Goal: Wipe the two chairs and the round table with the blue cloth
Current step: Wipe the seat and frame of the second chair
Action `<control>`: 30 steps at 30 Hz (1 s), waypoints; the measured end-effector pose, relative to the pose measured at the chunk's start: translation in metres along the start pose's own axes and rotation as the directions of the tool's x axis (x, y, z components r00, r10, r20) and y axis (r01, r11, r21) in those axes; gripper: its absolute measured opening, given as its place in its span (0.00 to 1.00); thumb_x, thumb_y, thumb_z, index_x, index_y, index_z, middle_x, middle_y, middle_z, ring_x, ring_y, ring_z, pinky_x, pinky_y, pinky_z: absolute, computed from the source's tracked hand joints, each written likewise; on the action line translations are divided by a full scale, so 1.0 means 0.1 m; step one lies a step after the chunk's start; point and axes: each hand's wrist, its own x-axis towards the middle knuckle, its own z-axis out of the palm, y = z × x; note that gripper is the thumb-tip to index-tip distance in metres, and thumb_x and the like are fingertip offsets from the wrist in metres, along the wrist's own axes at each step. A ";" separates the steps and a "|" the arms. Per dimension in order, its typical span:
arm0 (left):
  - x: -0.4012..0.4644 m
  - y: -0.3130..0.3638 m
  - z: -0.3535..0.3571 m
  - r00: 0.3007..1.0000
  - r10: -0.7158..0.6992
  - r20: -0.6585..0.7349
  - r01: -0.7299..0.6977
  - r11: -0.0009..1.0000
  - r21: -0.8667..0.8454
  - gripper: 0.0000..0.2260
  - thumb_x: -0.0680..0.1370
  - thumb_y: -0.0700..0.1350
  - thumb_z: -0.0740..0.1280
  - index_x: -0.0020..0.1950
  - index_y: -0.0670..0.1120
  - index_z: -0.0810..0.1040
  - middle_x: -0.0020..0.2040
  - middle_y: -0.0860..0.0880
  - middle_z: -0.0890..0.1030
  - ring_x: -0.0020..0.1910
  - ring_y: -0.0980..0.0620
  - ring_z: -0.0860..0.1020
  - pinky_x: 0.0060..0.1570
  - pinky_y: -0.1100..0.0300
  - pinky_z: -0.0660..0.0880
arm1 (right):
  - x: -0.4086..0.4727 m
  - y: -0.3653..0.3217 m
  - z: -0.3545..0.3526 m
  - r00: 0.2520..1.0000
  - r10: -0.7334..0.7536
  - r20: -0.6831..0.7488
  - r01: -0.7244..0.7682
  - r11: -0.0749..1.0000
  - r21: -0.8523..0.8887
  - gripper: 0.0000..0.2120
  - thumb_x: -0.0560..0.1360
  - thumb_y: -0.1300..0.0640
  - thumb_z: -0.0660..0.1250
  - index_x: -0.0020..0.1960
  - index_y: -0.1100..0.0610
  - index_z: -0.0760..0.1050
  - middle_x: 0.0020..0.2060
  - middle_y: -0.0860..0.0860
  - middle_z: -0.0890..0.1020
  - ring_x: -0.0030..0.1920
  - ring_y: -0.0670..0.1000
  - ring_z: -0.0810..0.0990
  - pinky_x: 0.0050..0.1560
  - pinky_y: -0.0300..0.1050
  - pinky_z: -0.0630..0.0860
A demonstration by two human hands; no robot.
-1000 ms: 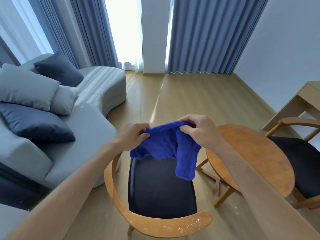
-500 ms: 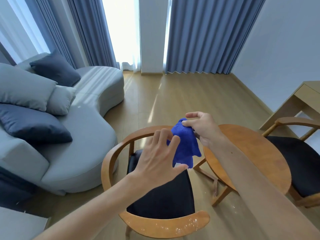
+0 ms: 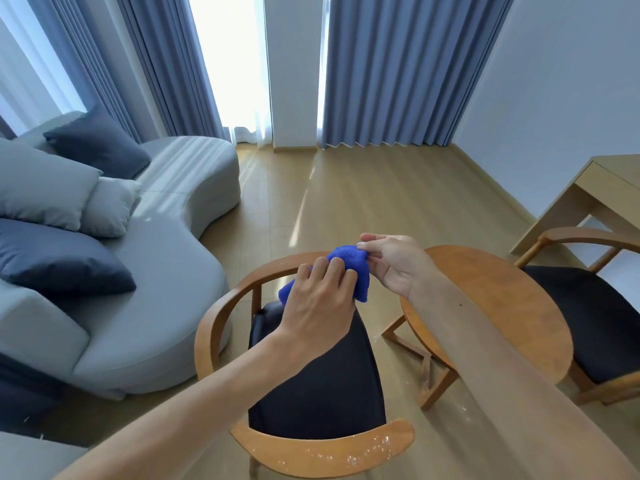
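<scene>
The blue cloth (image 3: pixel 353 268) is bunched up in the air above the near chair. My right hand (image 3: pixel 394 263) pinches its top edge between thumb and fingers. My left hand (image 3: pixel 318 299) lies over the cloth from the front, its fingers curling onto it and hiding most of it. The near chair (image 3: pixel 221 327) has a curved wooden frame and a black seat, with white specks on its front rail. The round wooden table (image 3: pixel 502 299) stands just right of it. A second chair (image 3: pixel 602 323) with a black seat stands at the far right, partly cut off.
A grey curved sofa (image 3: pixel 156 306) with grey and dark blue cushions fills the left side. A light wooden desk (image 3: pixel 588 188) stands against the right wall. Blue curtains and a bright window are at the back. Wooden floor stretches between the furniture.
The cloth was spread between both hands and is now gathered into a bunch. My left hand let go, swung in front, and now rests on the cloth beside my right hand.
</scene>
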 end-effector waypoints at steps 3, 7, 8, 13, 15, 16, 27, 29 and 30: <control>0.04 -0.04 -0.17 0.993 -0.100 0.057 0.110 0.968 -0.224 0.08 0.76 0.40 0.57 0.40 0.42 0.74 0.36 0.47 0.76 0.32 0.48 0.73 0.34 0.50 0.76 | 0.00 -0.03 -0.06 0.999 -0.013 0.050 0.015 0.998 -0.055 0.07 0.77 0.74 0.60 0.44 0.67 0.74 0.38 0.60 0.77 0.36 0.54 0.78 0.31 0.39 0.80; 0.23 -0.19 -0.37 0.932 -0.291 0.214 0.359 0.818 -0.449 0.05 0.79 0.39 0.60 0.43 0.44 0.71 0.39 0.49 0.77 0.36 0.50 0.74 0.33 0.62 0.68 | -0.05 -0.03 -0.12 0.959 0.037 0.281 0.020 0.980 -0.197 0.08 0.79 0.65 0.62 0.55 0.67 0.77 0.47 0.61 0.82 0.46 0.56 0.82 0.49 0.45 0.82; 0.27 -0.23 -0.36 0.926 -0.303 0.225 0.376 0.794 -0.478 0.04 0.79 0.39 0.61 0.44 0.45 0.72 0.40 0.49 0.78 0.37 0.51 0.75 0.34 0.64 0.68 | -0.07 -0.02 -0.13 0.941 0.052 0.334 0.036 0.967 -0.253 0.10 0.80 0.62 0.62 0.58 0.64 0.78 0.48 0.58 0.83 0.48 0.55 0.83 0.52 0.46 0.81; 0.42 -0.37 -0.33 0.859 -0.377 0.348 0.512 0.600 -0.614 0.04 0.79 0.43 0.65 0.48 0.46 0.79 0.43 0.49 0.83 0.43 0.50 0.80 0.44 0.58 0.76 | -0.13 -0.05 -0.19 0.885 0.057 0.461 0.209 0.838 -0.505 0.23 0.72 0.43 0.69 0.65 0.48 0.73 0.54 0.50 0.84 0.54 0.50 0.83 0.57 0.48 0.79; 0.46 -0.41 -0.34 0.837 -0.367 0.405 0.545 0.514 -0.662 0.05 0.79 0.41 0.65 0.49 0.46 0.81 0.43 0.47 0.84 0.44 0.49 0.81 0.48 0.53 0.79 | -0.16 -0.07 -0.18 0.893 0.009 0.450 0.291 0.751 -0.593 0.23 0.72 0.47 0.72 0.65 0.47 0.72 0.52 0.51 0.85 0.52 0.49 0.84 0.55 0.49 0.80; 0.47 -0.42 -0.34 0.834 -0.356 0.422 0.551 0.494 -0.672 0.06 0.79 0.40 0.65 0.49 0.46 0.81 0.43 0.47 0.84 0.45 0.48 0.82 0.49 0.50 0.79 | -0.16 -0.06 -0.18 0.896 -0.023 0.444 0.328 0.709 -0.625 0.19 0.73 0.52 0.73 0.63 0.46 0.73 0.49 0.52 0.85 0.51 0.50 0.84 0.54 0.49 0.81; 0.52 -0.74 -0.64 0.853 -0.200 0.481 0.403 0.839 -0.366 0.10 0.82 0.41 0.55 0.50 0.49 0.75 0.42 0.54 0.78 0.43 0.54 0.73 0.38 0.65 0.66 | -0.04 0.01 -0.18 0.884 -0.293 0.365 0.445 0.285 -0.849 0.12 0.67 0.69 0.59 0.42 0.57 0.78 0.36 0.51 0.81 0.39 0.52 0.78 0.35 0.41 0.72; 0.52 -0.81 -0.69 0.826 -0.156 0.542 0.387 0.856 -0.343 0.10 0.82 0.41 0.54 0.49 0.50 0.74 0.40 0.55 0.76 0.40 0.57 0.72 0.38 0.65 0.66 | 0.01 0.04 -0.19 0.900 -0.251 0.357 0.417 0.257 -0.872 0.12 0.67 0.69 0.59 0.44 0.57 0.76 0.36 0.50 0.79 0.39 0.52 0.76 0.34 0.41 0.70; 0.52 -0.83 -0.70 0.814 -0.133 0.565 0.372 0.866 -0.333 0.10 0.82 0.41 0.54 0.49 0.49 0.74 0.39 0.55 0.75 0.39 0.58 0.72 0.38 0.65 0.66 | 0.04 0.07 -0.21 0.909 -0.231 0.348 0.399 0.231 -0.887 0.12 0.67 0.70 0.59 0.44 0.57 0.74 0.37 0.51 0.79 0.40 0.52 0.76 0.34 0.42 0.70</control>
